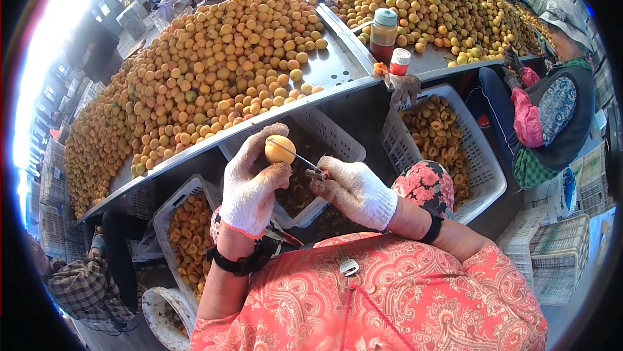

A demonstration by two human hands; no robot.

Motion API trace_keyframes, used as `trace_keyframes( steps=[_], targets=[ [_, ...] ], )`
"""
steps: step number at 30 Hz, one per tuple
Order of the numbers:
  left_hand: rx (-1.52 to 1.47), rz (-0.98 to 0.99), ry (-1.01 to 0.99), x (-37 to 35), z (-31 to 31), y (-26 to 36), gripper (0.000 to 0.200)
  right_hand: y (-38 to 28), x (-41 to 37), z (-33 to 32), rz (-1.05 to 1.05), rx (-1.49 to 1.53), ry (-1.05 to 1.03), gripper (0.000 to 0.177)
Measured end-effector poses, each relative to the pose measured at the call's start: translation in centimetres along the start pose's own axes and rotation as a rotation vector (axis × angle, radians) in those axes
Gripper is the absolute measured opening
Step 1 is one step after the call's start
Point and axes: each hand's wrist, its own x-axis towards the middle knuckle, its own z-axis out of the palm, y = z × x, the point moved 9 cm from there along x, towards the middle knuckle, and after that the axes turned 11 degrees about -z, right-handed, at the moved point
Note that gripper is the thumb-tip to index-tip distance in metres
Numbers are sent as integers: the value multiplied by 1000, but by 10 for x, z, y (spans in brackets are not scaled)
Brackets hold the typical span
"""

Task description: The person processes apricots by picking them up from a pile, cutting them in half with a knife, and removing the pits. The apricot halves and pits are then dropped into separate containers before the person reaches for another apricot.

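Both hands wear white gloves with soiled fingertips. My left hand point(250, 182) grips a whole apricot point(280, 149) between thumb and fingers. In my right hand point(355, 190) is a small knife point(300, 157), its thin blade pointing left and lying against the apricot's side. The fingers wrap the handle, partly hiding it. Below the hands, a crate point(347, 138) holds dark pieces. Just beyond stands a metal table point(334, 69) heaped with apricots point(214, 59).
A crate point(496, 185) of halved apricots stands at right, another point(162, 215) at left, near a white bucket point(152, 305). A jar point(383, 33) and red-and-white container point(400, 62) sit on the table edge. Co-workers point(558, 98) sit nearby. Stacked crates point(551, 260) stand lower right.
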Motion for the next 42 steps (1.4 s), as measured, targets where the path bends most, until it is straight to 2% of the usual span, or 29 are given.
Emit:
trace_keyframes(
  steps=[6,8,15,18,20,23,25,27,28,31,33,34,35,39,41,42],
  targets=[
    [-84,14,-45,1,7,-6,53,2,0,-1,-29,-106,7,23],
    [-192,25,-78,2,10,-7,51,4,-1,1,-24,-124,18,23],
    [-199,36,-50,6,17,-6,52,13,-3,0,-32,-195,72,24],
    [-242,64,-49,10,18,-6,45,15,-3,2,-33,-285,102,24],
    [-508,-52,-62,14,20,-16,32,14,0,3,-46,-346,124,24],
    [-533,-95,14,22,12,-36,28,16,4,2,-20,-419,131,20],
    [-485,-88,-18,26,10,-39,35,15,4,0,-38,-423,162,20],
    [-282,50,70,29,11,-23,38,12,5,-1,-36,-434,173,21],
    [-282,49,68,29,12,-25,38,10,5,-2,-37,-448,186,22],
    [-400,116,79,31,7,-26,37,16,6,1,-25,-473,187,22],
    [-437,107,-24,36,8,-29,38,22,8,2,-1,-497,173,22],
    [-562,24,76,39,2,-45,37,25,8,3,17,-519,161,22],
    [-563,25,75,40,-1,-50,37,26,8,4,17,-520,161,22],
    [-474,-42,24,42,2,-52,33,24,6,0,20,-465,186,22],
    [-217,161,13,35,11,-26,28,21,5,-2,11,-434,202,23],
    [-204,140,71,35,6,-36,30,22,4,-1,15,-439,196,23]
  ],
)
